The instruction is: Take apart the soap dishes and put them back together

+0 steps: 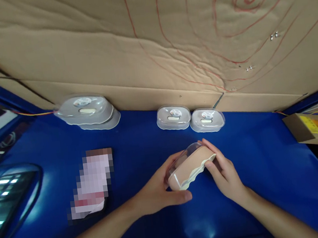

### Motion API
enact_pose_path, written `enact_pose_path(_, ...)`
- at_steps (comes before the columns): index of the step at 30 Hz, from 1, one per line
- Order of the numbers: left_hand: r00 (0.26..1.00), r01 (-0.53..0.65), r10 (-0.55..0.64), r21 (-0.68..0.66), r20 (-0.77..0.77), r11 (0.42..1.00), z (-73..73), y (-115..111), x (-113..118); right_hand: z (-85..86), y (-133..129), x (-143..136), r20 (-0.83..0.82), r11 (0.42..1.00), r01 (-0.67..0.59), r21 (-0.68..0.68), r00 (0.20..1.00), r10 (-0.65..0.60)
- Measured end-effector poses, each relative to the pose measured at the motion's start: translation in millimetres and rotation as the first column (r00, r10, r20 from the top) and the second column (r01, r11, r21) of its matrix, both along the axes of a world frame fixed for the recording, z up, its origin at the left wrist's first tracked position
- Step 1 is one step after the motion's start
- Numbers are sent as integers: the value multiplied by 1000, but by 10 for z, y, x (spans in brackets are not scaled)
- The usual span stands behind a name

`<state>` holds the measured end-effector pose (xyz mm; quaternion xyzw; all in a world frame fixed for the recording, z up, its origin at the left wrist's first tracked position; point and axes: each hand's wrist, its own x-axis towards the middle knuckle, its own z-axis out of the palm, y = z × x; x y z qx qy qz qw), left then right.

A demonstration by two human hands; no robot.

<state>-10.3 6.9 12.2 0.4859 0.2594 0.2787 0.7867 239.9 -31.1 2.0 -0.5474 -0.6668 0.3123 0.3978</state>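
Between my hands is an oval container with a clear lid, a pinkish-beige side wall and a wavy pale edge; it is tilted above the blue table. My left hand cups its left end, the thumb stretched out below it. Around the right end my right hand is closed, its thumb on the wavy edge. Farther back stand two similar clear-lidded containers, one beside the other, each with a round label and a whitish oval piece on top. The underside of the held container is hidden.
At the back left, similar clear covers are stacked. A pixelated phone-like object lies left of my hands, with a dark glossy panel farther left. A cardboard box sits at the right edge. Brown paper-like sheeting walls the back.
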Motion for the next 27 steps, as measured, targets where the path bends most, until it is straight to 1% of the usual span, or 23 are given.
enact_pose_path(2, 997, -40, 45, 74, -68, 996, 5, 13, -18, 26, 14, 20, 7, 1000, -13, 11, 1000, 13)
enact_pose_path(4, 993, -52, 64, 117, -95, 992, 16, 33, -54, 49, 22, 37, 9, 998, -57, 9, 998, 57)
enact_pose_path(6, 996, -22, 32, 124, -79, 992, 27, 54, -102, 70, 16, 51, -13, 992, -126, -1, 992, 126)
enact_pose_path(8, 999, 37, -33, 98, -41, 994, 32, 65, -147, 88, 3, 62, -45, 984, -179, -2, 983, 179)
enact_pose_path(10, 997, 76, -76, 76, 4, 994, 35, 65, -170, 98, -9, 73, -58, 980, -201, 3, 978, 201)
enact_pose_path(12, 995, 87, -89, 69, 40, 994, 43, 56, -160, 95, -16, 88, -52, 978, -210, 9, 976, 210)
enact_pose_path(16, 982, 118, -123, 38, 144, 992, 71, 32, -70, 46, -7, 119, -34, 981, -185, 58, 982, 187)
enact_pose_path(19, 983, 88, -85, -10, 161, 996, 77, 13, -1, 4, 26, 134, -30, 987, -134, 94, 990, 137)
enact_pose_path(21, 988, 65, -52, -86, 145, 994, 74, 0, 30, -6, 60, 140, -25, 987, -121, 107, 992, 125)
enact_pose_path(24, 985, 84, -50, -202, 167, 976, 71, -21, 55, 5, 105, 137, -13, 982, -129, 138, 991, 132)
enact_pose_path(25, 985, 80, -46, -203, 167, 976, 69, -30, 61, 11, 113, 131, -6, 981, -126, 150, 992, 129)
enact_pose_path(27, 990, 47, -25, -158, 141, 986, 58, -54, 73, 14, 110, 109, 13, 980, -101, 172, 995, 100)
